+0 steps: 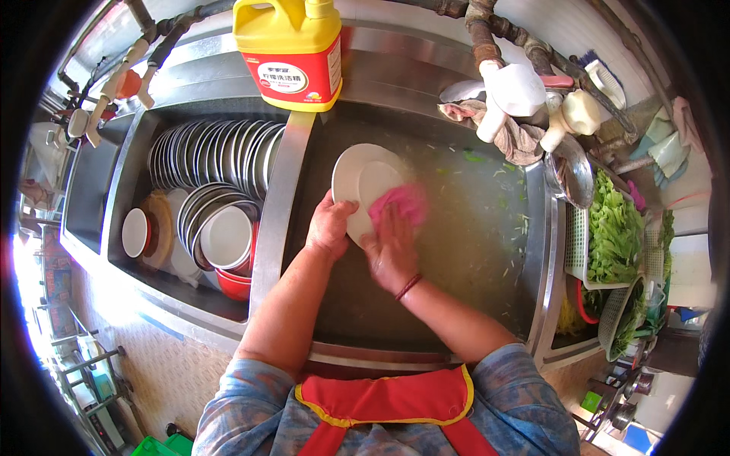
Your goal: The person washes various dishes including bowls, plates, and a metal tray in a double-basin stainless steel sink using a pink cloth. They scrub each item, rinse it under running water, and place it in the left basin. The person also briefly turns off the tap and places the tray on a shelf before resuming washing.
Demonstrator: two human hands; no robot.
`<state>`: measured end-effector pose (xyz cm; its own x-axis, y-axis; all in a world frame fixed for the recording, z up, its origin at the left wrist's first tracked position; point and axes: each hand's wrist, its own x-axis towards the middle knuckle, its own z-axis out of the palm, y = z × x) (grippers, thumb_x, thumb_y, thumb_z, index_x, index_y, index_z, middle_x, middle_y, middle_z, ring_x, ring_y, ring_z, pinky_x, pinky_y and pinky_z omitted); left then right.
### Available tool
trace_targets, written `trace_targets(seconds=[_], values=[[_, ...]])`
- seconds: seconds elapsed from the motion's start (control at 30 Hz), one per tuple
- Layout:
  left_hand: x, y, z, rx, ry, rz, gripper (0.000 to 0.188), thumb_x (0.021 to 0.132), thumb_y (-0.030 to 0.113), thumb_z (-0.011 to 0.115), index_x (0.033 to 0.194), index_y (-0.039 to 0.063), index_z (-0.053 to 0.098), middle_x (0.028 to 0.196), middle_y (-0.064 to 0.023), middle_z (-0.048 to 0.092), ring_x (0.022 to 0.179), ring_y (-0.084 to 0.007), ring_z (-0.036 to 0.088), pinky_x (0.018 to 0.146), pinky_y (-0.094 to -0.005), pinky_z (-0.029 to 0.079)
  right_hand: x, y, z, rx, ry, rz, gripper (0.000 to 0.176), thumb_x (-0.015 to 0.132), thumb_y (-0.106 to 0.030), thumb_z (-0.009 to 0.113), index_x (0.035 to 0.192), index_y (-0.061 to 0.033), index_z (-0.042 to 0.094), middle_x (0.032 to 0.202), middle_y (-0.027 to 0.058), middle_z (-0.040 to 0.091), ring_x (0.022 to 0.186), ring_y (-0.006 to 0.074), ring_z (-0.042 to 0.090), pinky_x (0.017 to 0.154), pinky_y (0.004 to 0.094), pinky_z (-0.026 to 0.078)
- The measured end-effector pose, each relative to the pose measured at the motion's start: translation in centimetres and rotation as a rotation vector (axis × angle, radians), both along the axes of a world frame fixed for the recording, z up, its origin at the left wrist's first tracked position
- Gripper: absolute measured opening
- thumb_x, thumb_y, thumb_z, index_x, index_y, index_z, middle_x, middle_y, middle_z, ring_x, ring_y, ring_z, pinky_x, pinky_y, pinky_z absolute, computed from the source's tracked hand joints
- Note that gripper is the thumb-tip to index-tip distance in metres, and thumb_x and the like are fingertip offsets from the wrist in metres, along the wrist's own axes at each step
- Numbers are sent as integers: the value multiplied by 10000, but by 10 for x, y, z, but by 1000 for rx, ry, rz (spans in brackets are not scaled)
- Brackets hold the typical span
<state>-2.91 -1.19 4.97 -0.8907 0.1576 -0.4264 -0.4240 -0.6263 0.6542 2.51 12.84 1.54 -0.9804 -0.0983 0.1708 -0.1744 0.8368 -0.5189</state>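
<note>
Over the murky water (467, 268) of a stainless-steel sink, my left hand (332, 224) grips the edge of a white plate (352, 165), thumb on its face. My right hand (393, 248) presses a pink cloth (408, 204) flat against the same plate; the cloth is blurred and covers the plate's right part. Bits of food and green scraps float in the water. In the basin to the left stands a row of plates (217, 151) on edge. Stacked bowls (226, 236), some with red outsides, sit in front of them.
A yellow jug of dish detergent (288, 74) stands on the back ledge by the divider (285, 188). White taps (516, 91) and a rag (516, 137) overhang the back right corner. A metal ladle or bowl (570, 171) and a basket of leafy greens (613, 239) are on the right.
</note>
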Motion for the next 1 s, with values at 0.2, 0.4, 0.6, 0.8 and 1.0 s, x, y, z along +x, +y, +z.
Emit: trace_targets(seconds=[0.2,0.4,0.6,0.8,1.0], values=[[1,3,-2,-20,-10,-66,356,969,149,538,1303,29,517,1212,-131,613,1083,-239,603,940,-379,504,-44,-22,33,-117,229,78,503,973,-329,472,1300,51,494,1398,264,457,1316,448,390,1125,519,285],[1,2,8,-165,18,-138,329,962,177,568,1258,34,566,1152,-110,647,1018,-227,624,887,-382,517,-125,36,-4,-96,6,-132,392,927,-385,537,1140,-64,607,1123,156,636,1073,383,575,913,481,452],[-5,3,-3,-13,-62,28,356,931,146,586,1266,28,550,1123,-114,643,1018,-262,628,908,-416,514,-74,102,-46,-961,-487,-442,318,950,-268,592,1201,-75,577,1113,120,671,994,308,647,816,463,528],[-7,-4,-27,120,-245,108,485,931,211,609,1358,55,441,1243,-134,570,1061,-298,613,913,-464,532,-10,65,10,-1914,-674,-382,406,867,-132,683,1242,-77,537,1179,101,620,1093,271,594,939,479,499],[12,13,9,-1020,104,-263,654,908,381,681,1374,-27,470,1316,-258,545,1210,-350,549,1045,-477,441,-8,78,39,-1585,-462,-276,229,830,-101,653,1046,-64,586,857,18,620,695,146,588,610,301,486]])
